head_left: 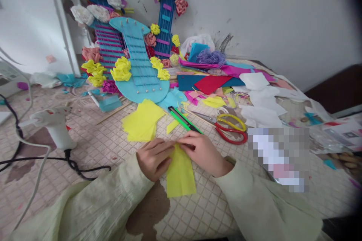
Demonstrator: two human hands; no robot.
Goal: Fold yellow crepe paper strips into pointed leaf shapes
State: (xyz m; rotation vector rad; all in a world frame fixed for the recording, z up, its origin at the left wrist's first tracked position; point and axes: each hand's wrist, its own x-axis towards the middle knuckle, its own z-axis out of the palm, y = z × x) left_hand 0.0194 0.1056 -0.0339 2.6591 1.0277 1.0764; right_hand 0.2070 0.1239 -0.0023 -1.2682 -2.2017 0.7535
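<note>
A strip of yellow crepe paper (181, 175) hangs down toward me, its upper end gathered between my fingers. My left hand (156, 158) pinches that end from the left, fingers curled. From the right, my right hand (202, 152) pinches the same end, its fingertips meeting those of the left. Just beyond my hands lies a stack of yellow paper sheets (143, 120). A green utility knife (185, 121) rests beside the stack, close to my right knuckles. Scissors with red and yellow handles (232, 130) lie to the right of the knife.
At left stands a white glue gun (55, 126) with its cord (85, 159) trailing over the table. Toward the wall, a light blue stringed craft piece (143, 69) leans among paper flowers. White paper scraps (261, 99) and purple yarn (210, 57) lie at the back right.
</note>
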